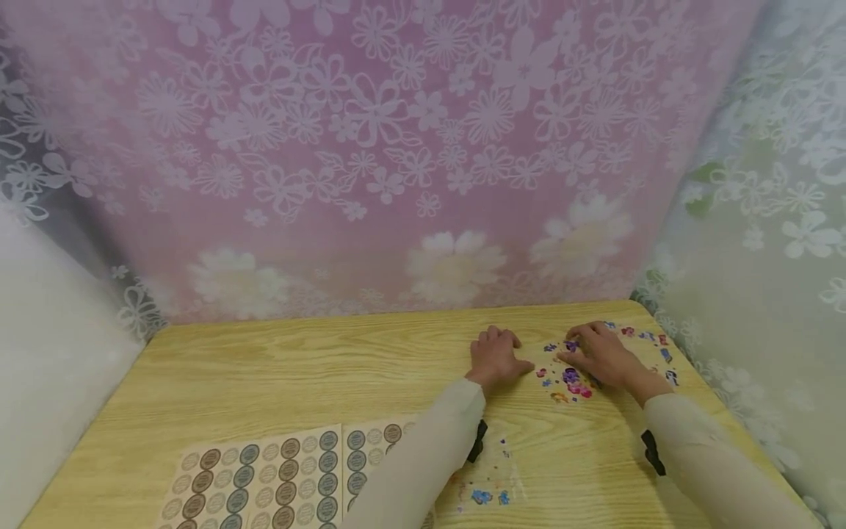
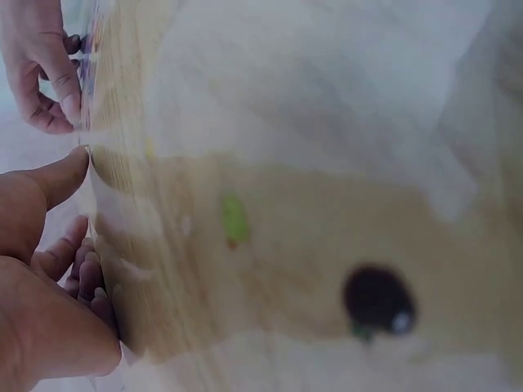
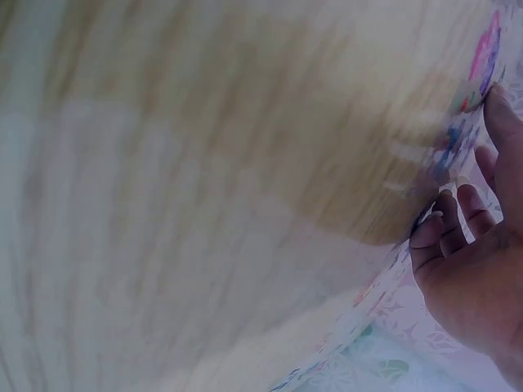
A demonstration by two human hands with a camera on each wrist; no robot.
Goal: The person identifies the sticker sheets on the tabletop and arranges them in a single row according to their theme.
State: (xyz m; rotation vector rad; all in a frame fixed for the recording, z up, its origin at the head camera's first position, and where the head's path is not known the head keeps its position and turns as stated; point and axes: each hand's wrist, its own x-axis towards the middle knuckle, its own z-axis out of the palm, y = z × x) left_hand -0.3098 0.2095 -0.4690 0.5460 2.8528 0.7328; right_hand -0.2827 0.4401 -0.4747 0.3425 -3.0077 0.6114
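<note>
Small colourful stickers (image 1: 579, 390) in purple, pink, blue and orange lie in a cluster on the wooden table, between and beyond the hands. My left hand (image 1: 494, 358) rests on the tabletop left of the cluster, its thumb pointing toward it. Over the cluster's upper part, my right hand (image 1: 604, 356) touches the surface with its fingertips. In the right wrist view, the thumb and fingers of that right hand (image 3: 478, 261) stand apart, and I see nothing held between them. The left wrist view has the left hand (image 2: 49, 278) with fingers loosely bent against the table.
Sheets of round brown and grey labels (image 1: 291, 470) lie at the front left. Partly behind the left sleeve is a clear sheet (image 1: 512, 470) with blue figures. More small stickers (image 1: 665, 355) spread along the right table edge. A pink flowered curtain (image 1: 423, 147) hangs behind.
</note>
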